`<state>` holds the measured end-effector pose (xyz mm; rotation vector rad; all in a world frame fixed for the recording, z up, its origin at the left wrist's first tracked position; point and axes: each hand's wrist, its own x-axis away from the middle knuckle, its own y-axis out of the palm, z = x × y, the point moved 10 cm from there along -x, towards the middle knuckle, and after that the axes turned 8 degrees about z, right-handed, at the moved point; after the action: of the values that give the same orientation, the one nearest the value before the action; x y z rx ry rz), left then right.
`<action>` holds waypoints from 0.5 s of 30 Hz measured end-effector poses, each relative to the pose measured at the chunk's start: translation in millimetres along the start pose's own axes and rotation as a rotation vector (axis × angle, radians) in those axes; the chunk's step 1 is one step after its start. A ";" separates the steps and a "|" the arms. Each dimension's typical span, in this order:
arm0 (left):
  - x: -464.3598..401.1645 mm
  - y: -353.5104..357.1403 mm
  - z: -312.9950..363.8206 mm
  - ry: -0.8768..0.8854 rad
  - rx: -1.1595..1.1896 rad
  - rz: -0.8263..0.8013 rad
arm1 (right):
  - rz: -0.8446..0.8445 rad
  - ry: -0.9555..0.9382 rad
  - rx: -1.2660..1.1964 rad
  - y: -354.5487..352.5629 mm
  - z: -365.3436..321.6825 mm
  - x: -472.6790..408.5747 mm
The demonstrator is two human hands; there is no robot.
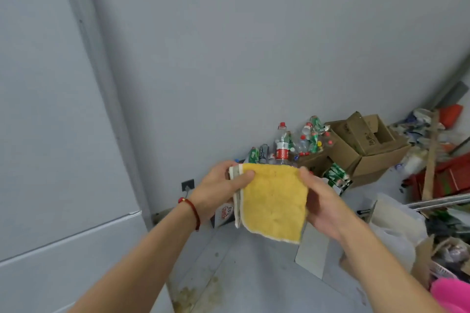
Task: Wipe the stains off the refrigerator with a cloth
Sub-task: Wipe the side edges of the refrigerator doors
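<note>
I see the big pale grey refrigerator [50,134] filling the left side, with a line low down where the top door meets the bottom one. Beside it is a plain grey wall [254,46], and at its foot sits a pile of brown cardboard boxes [366,150] with lots of empty plastic bottles with red caps and green labels [300,142]. The grey floor [254,282] has some yellowish dirty marks near the fridge corner. In the middle, held up in the air away from the fridge, is the square yellow fluffy cloth with a white edge [273,202]. It looks folded, because I can see a grey layer at its left side. The left hand [218,190], with a red string band on its wrist, pinches the top left corner, thumb on the front and fingers behind. The right hand [323,201] grips the right edge, fingers curled round the back. I think this is the getting-ready step: the cloth is being folded or made neat, and no wiping has begun. I cannot see any stains on the fridge from here. Next, I think one hand should take the cloth flat, swing left to the fridge door and press it on a dirty spot.
</note>
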<state>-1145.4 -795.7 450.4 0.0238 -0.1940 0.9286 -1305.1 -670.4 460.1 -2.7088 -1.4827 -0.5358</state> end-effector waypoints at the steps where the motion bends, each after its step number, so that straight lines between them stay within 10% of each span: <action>1: -5.6 1.9 10.8 0.005 0.047 0.022 | -0.007 0.043 -0.177 6.6 -2.4 -4.5; 7: -11.5 -36.2 81.1 0.229 -0.574 0.639 | -0.212 0.318 -0.583 58.8 25.3 -42.6; 15: 112.0 -107.3 206.1 0.572 -0.817 1.230 | -0.419 -0.011 -0.381 164.8 -75.1 -79.3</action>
<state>-1026.7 -792.7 679.4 -1.2234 -0.0183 1.9537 -1231.3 -838.8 532.6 -2.6472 -2.1674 -0.8991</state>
